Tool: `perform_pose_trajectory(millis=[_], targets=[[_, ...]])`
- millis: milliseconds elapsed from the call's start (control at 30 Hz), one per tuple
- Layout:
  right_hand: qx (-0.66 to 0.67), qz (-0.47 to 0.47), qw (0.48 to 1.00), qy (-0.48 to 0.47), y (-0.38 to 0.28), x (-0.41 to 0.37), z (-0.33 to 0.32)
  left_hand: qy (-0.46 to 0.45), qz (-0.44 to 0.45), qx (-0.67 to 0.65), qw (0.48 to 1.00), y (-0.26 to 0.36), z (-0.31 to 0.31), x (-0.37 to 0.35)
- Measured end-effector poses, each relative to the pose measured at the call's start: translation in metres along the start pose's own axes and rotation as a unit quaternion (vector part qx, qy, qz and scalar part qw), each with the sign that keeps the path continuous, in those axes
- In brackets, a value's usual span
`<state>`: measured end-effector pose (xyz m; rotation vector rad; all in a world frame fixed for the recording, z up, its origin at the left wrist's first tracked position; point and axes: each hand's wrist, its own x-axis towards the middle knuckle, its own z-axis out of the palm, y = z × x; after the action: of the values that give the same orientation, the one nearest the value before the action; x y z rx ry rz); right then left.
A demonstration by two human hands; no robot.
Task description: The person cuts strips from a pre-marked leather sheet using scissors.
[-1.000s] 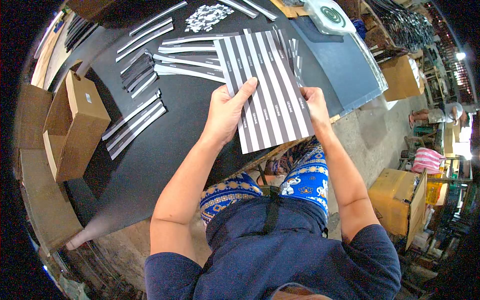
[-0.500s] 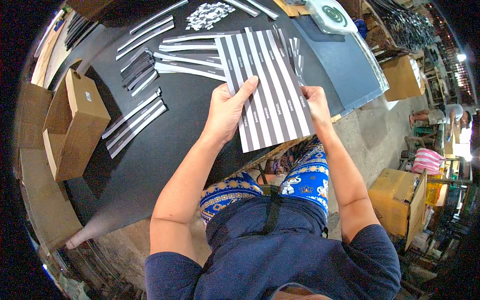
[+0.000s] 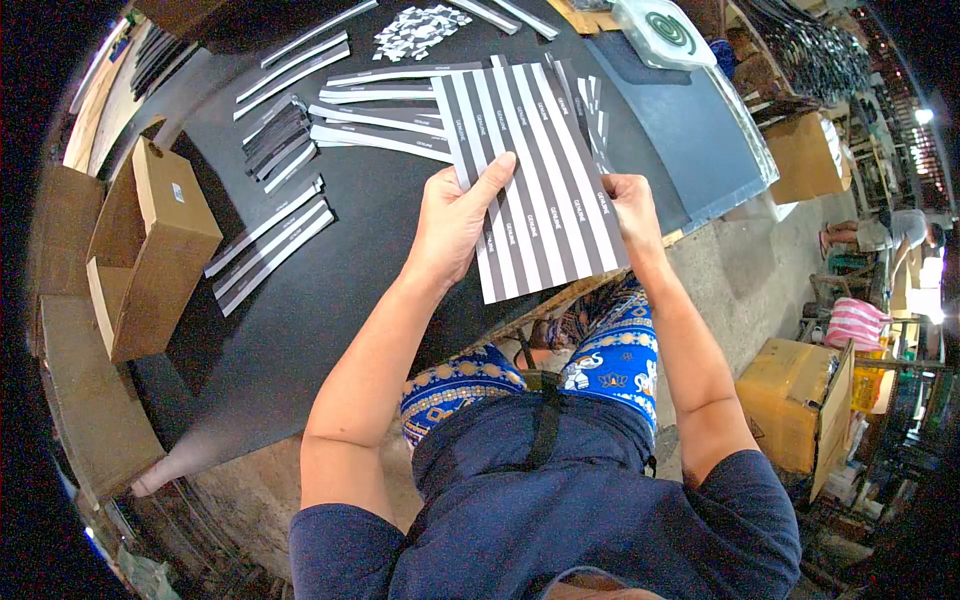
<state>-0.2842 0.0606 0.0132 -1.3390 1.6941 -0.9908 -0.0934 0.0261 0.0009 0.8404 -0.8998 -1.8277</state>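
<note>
A black-and-white striped sheet (image 3: 540, 190) printed with small words is held up over the table's near edge. My left hand (image 3: 458, 215) grips its left side, thumb flat on the front and fingers hidden behind. At the right edge, my right hand (image 3: 632, 212) pinches the sheet. Beyond and left of it lie long striped strips (image 3: 385, 95), partly covered by the sheet's corner. A bundle of darker strips (image 3: 277, 140) and more cut strips (image 3: 270, 250) rest further left. Near the far edge is a pile of small cut pieces (image 3: 420, 32).
An open cardboard box (image 3: 165, 250) stands on the black table (image 3: 380, 200) at the left. A plastic container (image 3: 665, 35) with a green coil sits at the far right corner. Boxes (image 3: 790, 400) are on the floor at right, with another person (image 3: 880, 232) in the background.
</note>
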Motion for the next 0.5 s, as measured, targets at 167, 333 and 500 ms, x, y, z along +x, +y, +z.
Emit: perform_pose_trajectory(millis=[167,333,500], targets=[[-0.005,-0.017,1.000,0.007,0.019,0.007,-0.001,0.008,-0.004,-0.003,1.000,0.001,0.000,0.001],[0.036,-0.027,0.999,0.002,0.008,-0.001,-0.008,0.027,0.004,-0.004,1.000,0.004,-0.003,0.003],[0.149,0.102,0.980,-0.085,-0.015,-0.053,-0.026,0.082,0.079,0.080,0.990,0.004,-0.011,0.010]])
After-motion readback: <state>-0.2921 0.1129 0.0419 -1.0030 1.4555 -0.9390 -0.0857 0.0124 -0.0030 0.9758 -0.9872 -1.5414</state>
